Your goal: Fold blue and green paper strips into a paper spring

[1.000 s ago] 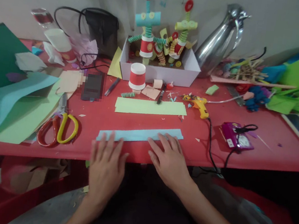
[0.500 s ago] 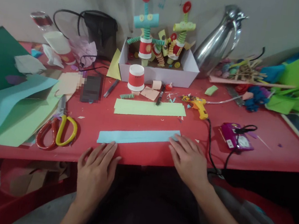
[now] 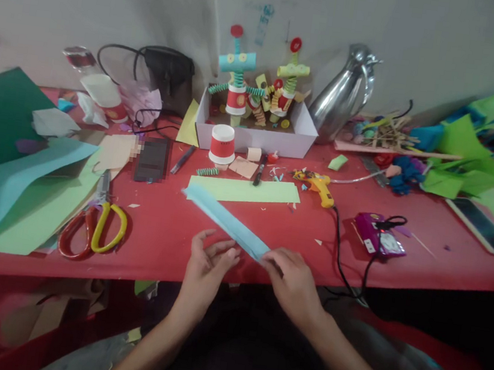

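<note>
A folded-looking strip of light blue paper [image 3: 226, 220] slants across the front of the table, its far end near a pale green paper strip [image 3: 246, 191]. My right hand [image 3: 295, 283] pinches the blue strip's near end between thumb and fingers. Just left of that end, my left hand [image 3: 209, 268] is raised with its fingers curved and apart, holding nothing. Behind the green strip lie a black marker [image 3: 258, 173], a small green paper spring [image 3: 207, 172] and a red-and-white paper cup [image 3: 222, 144].
Scissors [image 3: 97, 220] lie left beside coloured paper sheets [image 3: 44, 201]. A yellow glue gun [image 3: 319, 187] and a purple box with a cable [image 3: 377, 234] are right. Behind stand a white box [image 3: 257, 141] with paper-cup figures and a steel jug [image 3: 343, 94]. A phone [image 3: 482, 225] lies far right.
The blue strip has been lifted by its right end and swung from lying level to a slant. My left hand has moved right and turned palm up; the view has tilted up.
</note>
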Demonstrator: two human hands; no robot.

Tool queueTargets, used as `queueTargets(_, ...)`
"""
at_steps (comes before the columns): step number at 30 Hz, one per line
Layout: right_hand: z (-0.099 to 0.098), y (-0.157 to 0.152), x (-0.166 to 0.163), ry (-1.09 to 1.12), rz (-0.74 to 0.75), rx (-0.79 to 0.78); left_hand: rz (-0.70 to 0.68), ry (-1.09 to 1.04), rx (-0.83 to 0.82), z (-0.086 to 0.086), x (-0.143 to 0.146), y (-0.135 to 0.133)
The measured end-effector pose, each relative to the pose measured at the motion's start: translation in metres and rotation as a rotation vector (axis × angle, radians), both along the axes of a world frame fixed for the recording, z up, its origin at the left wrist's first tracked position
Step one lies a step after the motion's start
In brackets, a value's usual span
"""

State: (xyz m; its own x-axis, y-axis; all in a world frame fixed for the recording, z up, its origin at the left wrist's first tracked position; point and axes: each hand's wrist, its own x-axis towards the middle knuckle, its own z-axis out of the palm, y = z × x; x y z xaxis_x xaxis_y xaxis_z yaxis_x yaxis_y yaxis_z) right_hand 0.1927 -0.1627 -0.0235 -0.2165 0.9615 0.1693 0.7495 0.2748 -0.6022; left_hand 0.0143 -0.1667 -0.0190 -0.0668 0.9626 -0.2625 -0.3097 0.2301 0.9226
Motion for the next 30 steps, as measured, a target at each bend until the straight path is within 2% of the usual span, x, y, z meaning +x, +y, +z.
queueTargets(2,0.004,-0.008,-0.013,0.079,0.021,-0.052,0.022,0.027,0.055,-0.001,0.004,0.006)
queueTargets(4,0.007,-0.013,-0.023,0.118,0.048,-0.077,0.037,0.154,0.141,-0.003,0.001,0.011)
queueTargets(6,0.007,-0.012,-0.028,0.134,0.055,-0.084,0.026,0.424,0.257,-0.005,-0.009,0.016)
queueTargets(10,0.009,0.010,-0.008,0.017,0.105,-0.055,-0.138,1.248,0.587,-0.008,-0.036,0.028)
queueTargets(13,0.013,0.037,0.023,-0.107,0.291,-0.029,-0.283,1.495,0.768,-0.009,-0.043,0.032)
queueTargets(17,0.020,0.069,0.054,-0.241,0.342,-0.045,-0.323,1.566,0.841,-0.007,-0.029,0.036)
queueTargets(20,0.022,0.080,0.055,-0.293,0.221,-0.040,-0.354,1.556,0.835,-0.007,-0.019,0.045)
queueTargets(23,0.022,0.075,0.033,-0.300,0.076,0.120,-0.340,1.478,0.803,-0.010,-0.014,0.055)
queueTargets(24,0.021,0.072,0.022,-0.264,0.082,0.149,-0.331,1.451,0.796,-0.011,-0.014,0.057)
queueTargets(27,0.013,0.061,-0.010,-0.172,0.214,0.091,-0.318,1.387,0.774,-0.012,-0.017,0.057)
queueTargets(30,0.002,0.056,-0.027,-0.154,0.192,0.043,-0.268,1.342,0.721,-0.011,-0.032,0.055)
